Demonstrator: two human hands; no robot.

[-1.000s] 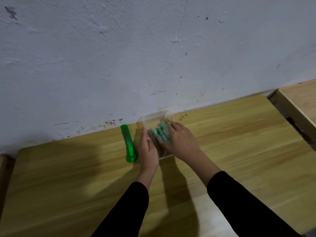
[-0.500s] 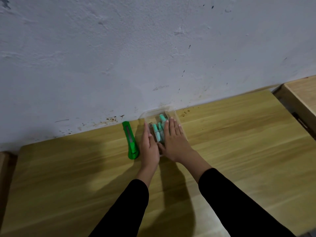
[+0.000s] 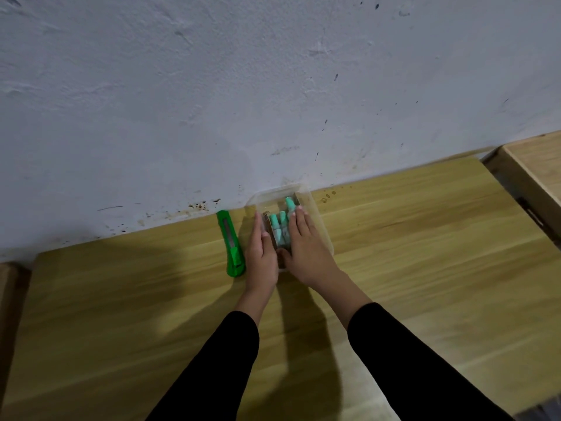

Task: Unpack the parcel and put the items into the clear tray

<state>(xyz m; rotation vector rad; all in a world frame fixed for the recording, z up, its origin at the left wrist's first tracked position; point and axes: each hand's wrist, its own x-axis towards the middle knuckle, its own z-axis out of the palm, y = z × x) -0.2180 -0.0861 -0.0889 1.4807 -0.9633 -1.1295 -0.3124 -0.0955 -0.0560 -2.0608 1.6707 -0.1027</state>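
Clear tray sits between our flat, open hands: left hand against its left wall, right hand over its teal items.

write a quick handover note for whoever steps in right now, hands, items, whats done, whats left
Left hand: open, flat against the left wall of the clear tray.
Right hand: open, palm down over the tray, holding nothing.
Teal items: lying inside the tray, which sits by the wall on the wooden table.
Green utility knife: on the table, left of the tray.
Done: items appear to be in the tray.
Left: no parcel or wrapping in view; probably just withdraw the hands.
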